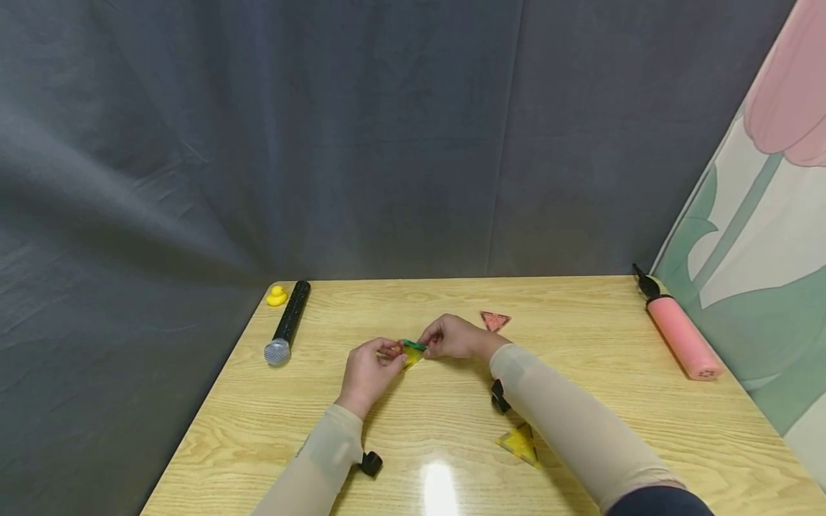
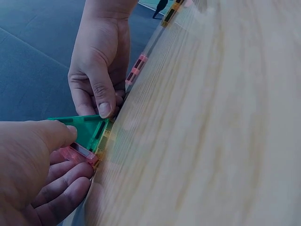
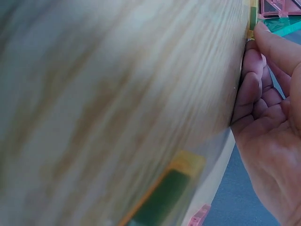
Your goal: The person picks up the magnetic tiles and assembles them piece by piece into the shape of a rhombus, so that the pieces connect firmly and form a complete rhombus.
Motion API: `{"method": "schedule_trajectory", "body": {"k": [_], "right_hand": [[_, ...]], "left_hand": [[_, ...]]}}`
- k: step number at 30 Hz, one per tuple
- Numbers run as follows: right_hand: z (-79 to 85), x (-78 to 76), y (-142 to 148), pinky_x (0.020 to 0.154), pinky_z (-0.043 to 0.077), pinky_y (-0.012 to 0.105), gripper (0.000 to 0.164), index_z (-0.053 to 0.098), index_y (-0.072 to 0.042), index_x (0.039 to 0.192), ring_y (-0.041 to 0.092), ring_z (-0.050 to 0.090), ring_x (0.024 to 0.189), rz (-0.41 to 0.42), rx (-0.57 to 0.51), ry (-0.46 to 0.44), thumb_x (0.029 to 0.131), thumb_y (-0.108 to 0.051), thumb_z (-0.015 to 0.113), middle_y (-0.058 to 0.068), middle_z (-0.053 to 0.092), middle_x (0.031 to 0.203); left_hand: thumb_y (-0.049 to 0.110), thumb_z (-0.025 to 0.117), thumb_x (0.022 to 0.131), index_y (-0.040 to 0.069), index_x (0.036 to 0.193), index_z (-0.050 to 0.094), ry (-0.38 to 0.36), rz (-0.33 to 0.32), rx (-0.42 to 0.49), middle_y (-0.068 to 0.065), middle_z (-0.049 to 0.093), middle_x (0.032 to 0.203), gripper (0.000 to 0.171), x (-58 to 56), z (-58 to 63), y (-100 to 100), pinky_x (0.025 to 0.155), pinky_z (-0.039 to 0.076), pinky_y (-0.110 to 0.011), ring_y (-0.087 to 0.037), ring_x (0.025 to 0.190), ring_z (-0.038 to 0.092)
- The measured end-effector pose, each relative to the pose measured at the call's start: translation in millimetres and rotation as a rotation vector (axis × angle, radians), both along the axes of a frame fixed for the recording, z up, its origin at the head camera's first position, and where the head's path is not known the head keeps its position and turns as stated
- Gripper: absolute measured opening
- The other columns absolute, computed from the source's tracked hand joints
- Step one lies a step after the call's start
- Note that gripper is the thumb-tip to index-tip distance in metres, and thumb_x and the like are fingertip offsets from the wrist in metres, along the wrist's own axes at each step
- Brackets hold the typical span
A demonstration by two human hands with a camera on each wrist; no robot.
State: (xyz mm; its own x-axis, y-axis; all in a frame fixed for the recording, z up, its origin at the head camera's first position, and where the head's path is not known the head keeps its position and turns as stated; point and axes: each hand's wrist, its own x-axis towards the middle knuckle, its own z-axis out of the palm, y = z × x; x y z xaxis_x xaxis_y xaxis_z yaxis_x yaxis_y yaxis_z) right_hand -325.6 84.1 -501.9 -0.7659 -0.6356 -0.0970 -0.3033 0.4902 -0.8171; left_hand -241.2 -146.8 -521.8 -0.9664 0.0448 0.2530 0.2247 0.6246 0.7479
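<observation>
A yellow triangular magnetic tile [image 1: 411, 357] lies flat on the table between the two hands. Along its edge stands a translucent green triangular magnetic tile [image 2: 88, 129], tilted up from the table. My left hand [image 1: 366, 376] pinches a red magnetic tile [image 2: 77, 154] beside the green one, with its thumb against the green tile's face. From the other side my right hand [image 1: 454, 337] pinches the green tile's lower corner, close over the yellow tile. In the right wrist view the right thumb and fingertips are right at that corner, low against the table.
A pink triangular tile [image 1: 495, 321] lies behind the right hand, and another yellow tile [image 1: 520, 444] near the right forearm. A microphone [image 1: 292, 322] and yellow rubber duck [image 1: 277, 295] sit at the back left. A pink hand pump [image 1: 684, 337] lies along the right edge.
</observation>
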Motion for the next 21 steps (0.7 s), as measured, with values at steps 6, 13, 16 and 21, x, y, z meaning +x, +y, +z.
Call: {"method": "schedule_trajectory", "body": {"k": [6,13,16,21], "right_hand": [[0.6,-0.6,0.3,0.064,0.045,0.027,0.015,0.083,-0.009,0.107,0.010,0.054,0.068,0.004,0.008,0.009,0.093,-0.006,0.080,-0.003,0.074,0.085],[0.1,-1.9,0.1,0.064,0.045,0.026,0.014,0.083,-0.011,0.106,0.010,0.054,0.068,0.013,0.012,0.009,0.093,-0.006,0.080,-0.003,0.074,0.084],[0.0,-2.4,0.3,0.063,0.045,0.027,0.014,0.083,-0.011,0.105,0.010,0.054,0.068,0.017,0.011,0.007,0.093,-0.006,0.080,-0.002,0.074,0.084],[0.1,-2.9,0.6,0.063,0.044,0.026,0.014,0.083,-0.012,0.106,0.010,0.053,0.067,0.024,0.009,0.002,0.094,-0.006,0.079,-0.001,0.074,0.084]], "left_hand": [[0.022,0.085,0.091,0.014,0.108,0.078,0.000,-0.006,0.018,0.004,0.074,0.093,0.020,0.2,0.2,0.5,0.065,0.058,-0.020,-0.004,0.073,0.071],[0.022,0.086,0.091,0.012,0.110,0.077,-0.006,-0.010,0.032,0.003,0.074,0.094,0.023,-0.5,0.0,-0.4,0.066,0.059,-0.021,-0.006,0.074,0.072],[0.022,0.086,0.090,0.012,0.114,0.076,-0.009,-0.012,0.040,0.002,0.074,0.097,0.028,-1.4,-0.8,-1.3,0.067,0.060,-0.022,-0.007,0.075,0.072],[0.022,0.086,0.090,0.014,0.117,0.075,-0.011,-0.025,0.051,0.001,0.074,0.100,0.030,-3.3,-2.6,-2.8,0.068,0.060,-0.023,-0.007,0.076,0.072]]}}
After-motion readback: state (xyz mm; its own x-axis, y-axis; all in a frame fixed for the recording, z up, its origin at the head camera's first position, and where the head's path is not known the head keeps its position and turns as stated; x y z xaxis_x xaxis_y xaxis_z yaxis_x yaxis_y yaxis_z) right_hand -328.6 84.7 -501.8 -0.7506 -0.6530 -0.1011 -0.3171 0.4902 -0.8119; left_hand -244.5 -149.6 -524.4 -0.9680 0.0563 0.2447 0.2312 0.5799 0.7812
